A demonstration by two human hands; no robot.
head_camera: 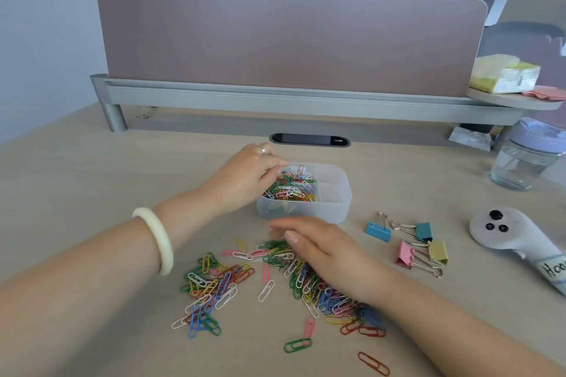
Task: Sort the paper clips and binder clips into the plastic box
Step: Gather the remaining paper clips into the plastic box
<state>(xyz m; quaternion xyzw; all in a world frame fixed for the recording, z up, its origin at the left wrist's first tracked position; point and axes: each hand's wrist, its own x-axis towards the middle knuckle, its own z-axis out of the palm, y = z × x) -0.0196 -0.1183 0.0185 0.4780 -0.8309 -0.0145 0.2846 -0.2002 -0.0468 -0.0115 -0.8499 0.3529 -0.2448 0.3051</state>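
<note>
Left hand (248, 176) curled over plastic box (335, 210), grasp unclear; right hand (324, 251) flat, released, on desk (92, 174) paper clips (214, 281).

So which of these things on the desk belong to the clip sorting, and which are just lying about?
Belong to the job: plastic box; sorted paper clips inside it; loose paper clips; four binder clips; left hand; right hand.

Lying about: white controller; lidded glass jar; tissue pack.
</note>
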